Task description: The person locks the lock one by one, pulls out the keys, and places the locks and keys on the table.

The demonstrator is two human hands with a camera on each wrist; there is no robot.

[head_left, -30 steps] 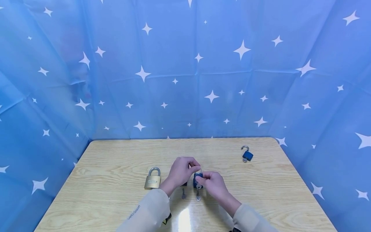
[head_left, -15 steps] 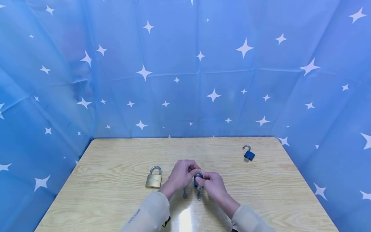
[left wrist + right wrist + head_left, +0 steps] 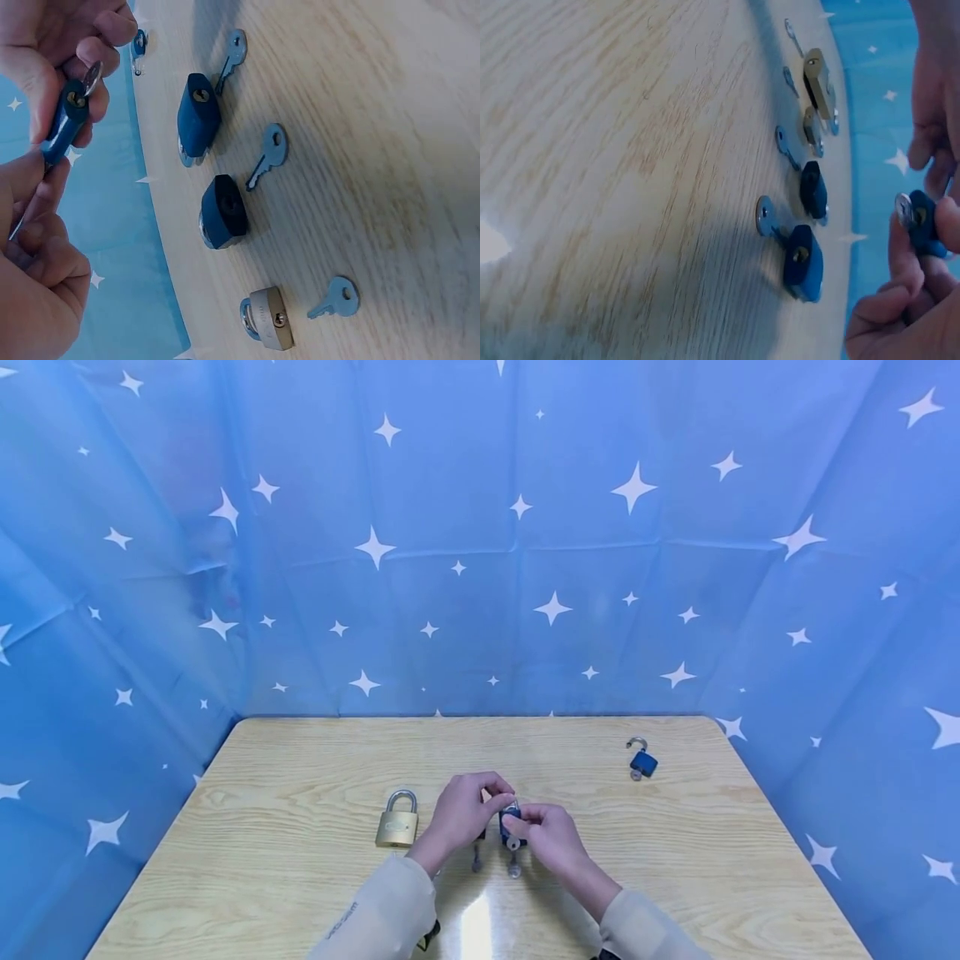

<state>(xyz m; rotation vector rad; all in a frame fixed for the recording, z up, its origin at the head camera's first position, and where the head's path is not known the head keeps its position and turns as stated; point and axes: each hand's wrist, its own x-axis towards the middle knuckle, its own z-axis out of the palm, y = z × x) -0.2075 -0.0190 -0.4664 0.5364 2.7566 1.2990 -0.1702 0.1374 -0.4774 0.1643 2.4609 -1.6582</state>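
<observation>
My right hand (image 3: 555, 839) grips the body of a small blue padlock (image 3: 64, 124), thumb on one side and fingers on the other. A key (image 3: 93, 78) stands in its keyhole. My left hand (image 3: 461, 810) pinches the padlock's shackle end. Whether the shackle is locked is hidden by the fingers. Below the hands on the table sit a blue padlock (image 3: 199, 116), a smaller dark blue padlock (image 3: 223, 214) and a small brass padlock (image 3: 268, 319). Loose keys lie in front of them, among them one key (image 3: 268, 154) by the dark blue padlock.
A large brass padlock (image 3: 397, 828) stands left of the hands on the wooden table (image 3: 300, 777). At the far right lies a blue padlock (image 3: 642, 764) with its shackle swung out and a key in it. A blue star-patterned curtain (image 3: 480, 652) surrounds the table.
Both hands stay nearly in place around the held padlock. They have shifted very slightly, and the head view has tilted a little.
</observation>
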